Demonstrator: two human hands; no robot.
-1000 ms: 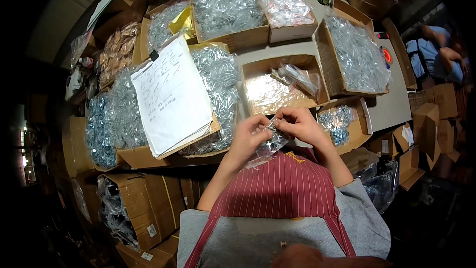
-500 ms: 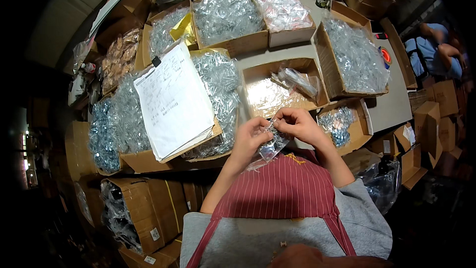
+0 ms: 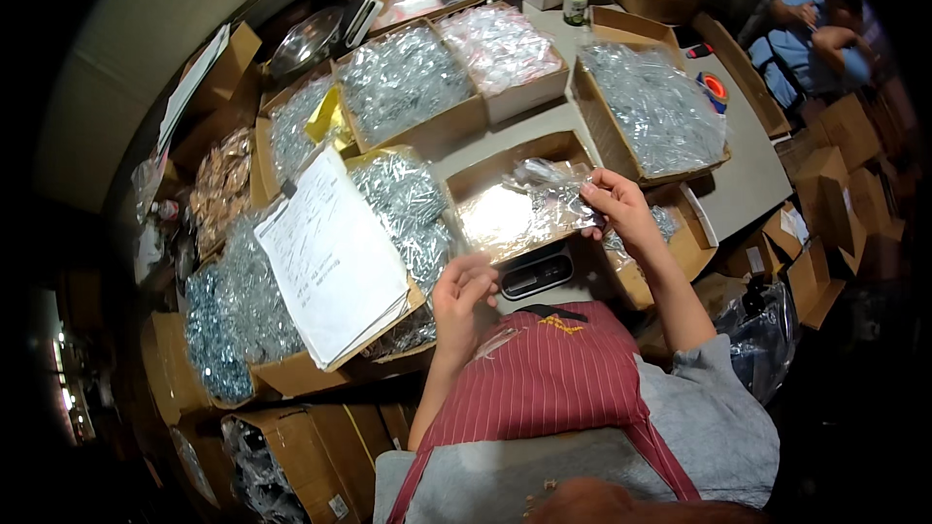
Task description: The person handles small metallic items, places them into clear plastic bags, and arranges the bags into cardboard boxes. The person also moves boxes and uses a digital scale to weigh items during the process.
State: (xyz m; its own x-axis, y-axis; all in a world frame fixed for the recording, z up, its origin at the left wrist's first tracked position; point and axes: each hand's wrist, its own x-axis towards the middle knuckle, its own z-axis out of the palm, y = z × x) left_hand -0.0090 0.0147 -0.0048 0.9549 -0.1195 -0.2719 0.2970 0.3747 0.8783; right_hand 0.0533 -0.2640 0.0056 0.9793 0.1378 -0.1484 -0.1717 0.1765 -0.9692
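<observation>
My right hand pinches the edge of a small clear plastic bag between thumb and fingers. The bag hangs over the right side of a shallow cardboard box. Inside that box lies another clear packet, partly covered by the held bag. What the held bag contains is too blurred to name. My left hand is empty, its fingers loosely curled and apart, beside the box's near left corner. Between my hands, a black device with a small display sits below the box's front edge.
Boxes of clear packets fill the table's far side, with another full box at right. A clipboard of papers lies over the left boxes. A smaller box stands near my right forearm. Another person sits at the far right.
My hands were together over the bag near my apron. Now the left has let go, and the right has carried the bag up and right over the box. The black device has come into view.
</observation>
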